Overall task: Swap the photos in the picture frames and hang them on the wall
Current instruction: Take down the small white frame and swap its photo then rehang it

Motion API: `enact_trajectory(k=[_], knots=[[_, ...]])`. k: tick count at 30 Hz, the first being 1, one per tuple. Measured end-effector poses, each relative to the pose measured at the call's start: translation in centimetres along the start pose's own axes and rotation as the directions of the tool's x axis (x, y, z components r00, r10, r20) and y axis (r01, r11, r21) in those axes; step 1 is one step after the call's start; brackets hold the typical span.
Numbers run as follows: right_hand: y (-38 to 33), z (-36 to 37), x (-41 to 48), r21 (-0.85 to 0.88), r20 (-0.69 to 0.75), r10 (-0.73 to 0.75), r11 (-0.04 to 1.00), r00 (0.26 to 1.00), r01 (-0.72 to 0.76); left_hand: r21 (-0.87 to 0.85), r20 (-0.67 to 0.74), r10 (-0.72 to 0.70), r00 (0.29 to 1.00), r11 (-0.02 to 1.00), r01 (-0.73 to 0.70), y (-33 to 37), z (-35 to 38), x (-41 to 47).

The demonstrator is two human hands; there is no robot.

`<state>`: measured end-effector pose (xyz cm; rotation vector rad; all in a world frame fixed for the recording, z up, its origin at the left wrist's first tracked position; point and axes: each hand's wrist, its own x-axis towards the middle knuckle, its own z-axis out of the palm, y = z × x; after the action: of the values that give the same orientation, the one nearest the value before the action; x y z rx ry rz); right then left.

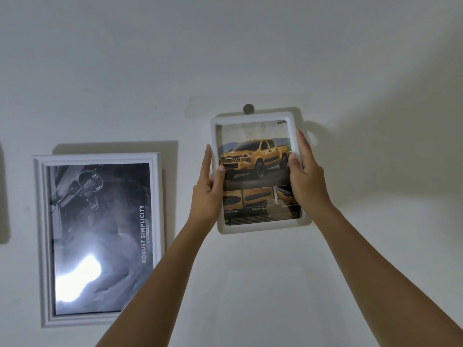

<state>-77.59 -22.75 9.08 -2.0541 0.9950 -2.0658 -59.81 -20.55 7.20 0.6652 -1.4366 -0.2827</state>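
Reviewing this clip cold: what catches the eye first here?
The yellow pickup photo in the small white frame, held against the wall right of centre by the left hand and right hand, just under a round hook. Lower left hangs a larger white frame with a dark car-interior print, glare on its glass.

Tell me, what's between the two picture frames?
In the head view: the left hand, gripping the truck frame, and bare wall beside the dark frame.

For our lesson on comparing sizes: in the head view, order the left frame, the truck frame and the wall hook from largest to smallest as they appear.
1. Left frame
2. Truck frame
3. Wall hook
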Motion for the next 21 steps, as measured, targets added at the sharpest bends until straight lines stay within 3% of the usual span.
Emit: enact_trajectory(k=[9, 21], knots=[[0.8, 0.2, 0.1, -0.047, -0.040, 0.009, 0.999, 0.999, -0.011, 0.091, 0.069, -0.018, 0.997, 0.996, 0.012, 0.5, -0.1, -0.1], [2.4, 0.3, -1.8, -0.063, -0.074, -0.013, 0.998, 0.997, 0.009, 0.435, 0.116, 0.002, 0.993, 0.899, -0.052, -1.0, -1.6, -2.1]])
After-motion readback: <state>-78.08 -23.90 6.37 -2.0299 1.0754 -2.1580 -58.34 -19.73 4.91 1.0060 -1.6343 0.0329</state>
